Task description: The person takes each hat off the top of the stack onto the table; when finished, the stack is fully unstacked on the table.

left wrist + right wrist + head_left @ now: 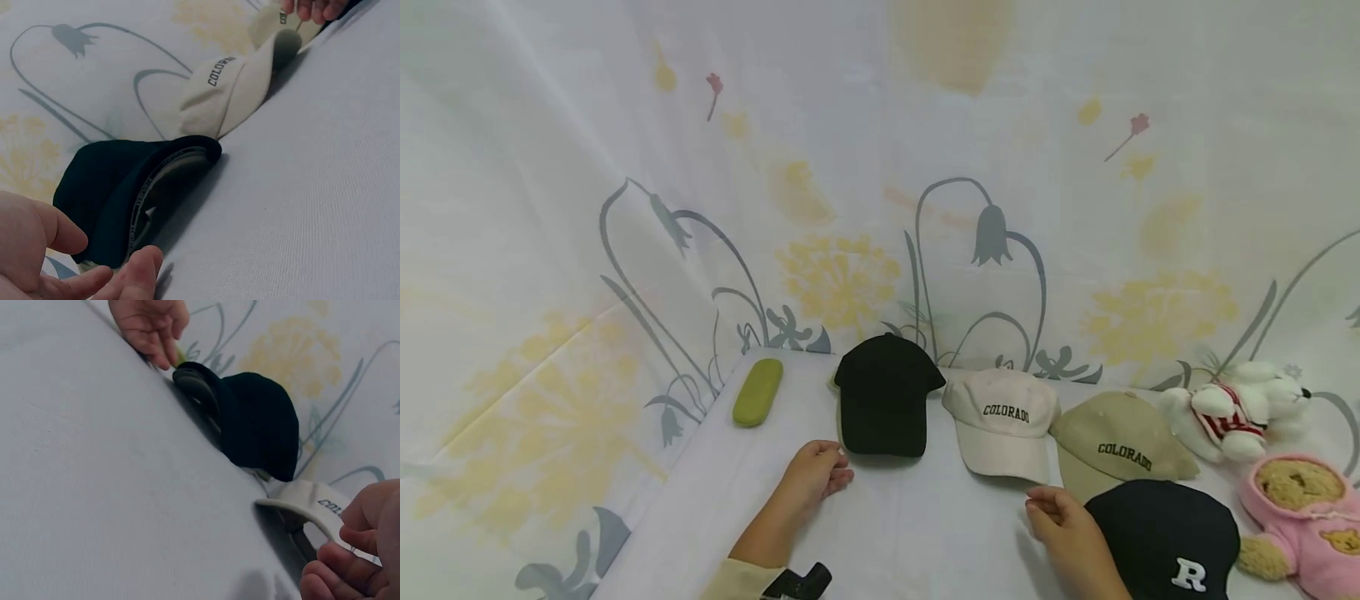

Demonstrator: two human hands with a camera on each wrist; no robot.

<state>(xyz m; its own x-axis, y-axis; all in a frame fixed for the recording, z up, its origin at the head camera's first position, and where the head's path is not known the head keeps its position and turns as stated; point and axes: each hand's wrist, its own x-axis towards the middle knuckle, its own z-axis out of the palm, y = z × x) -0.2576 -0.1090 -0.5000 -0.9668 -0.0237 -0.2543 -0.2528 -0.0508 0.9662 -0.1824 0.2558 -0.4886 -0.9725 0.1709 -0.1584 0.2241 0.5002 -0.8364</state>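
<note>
A plain black cap (883,400) lies brim toward me on the white surface, with a thin beige edge showing at its left side. Beside its brim is my left hand (812,479), fingers loosely bent and holding nothing; whether a fingertip touches the cap I cannot tell. To the right sits an off-white COLORADO cap (1003,417), then a khaki COLORADO cap (1120,442). My right hand (1071,533) hovers near their brims, fingers slightly curled around nothing. A dark cap with a white R (1165,533) is partly behind that hand.
A yellow-green oblong case (757,392) lies at the far left. On the right are a white plush toy (1236,412) in red stripes and a bear in a pink hood (1303,521). Flower-printed cloth (865,167) hangs behind the white surface (917,533).
</note>
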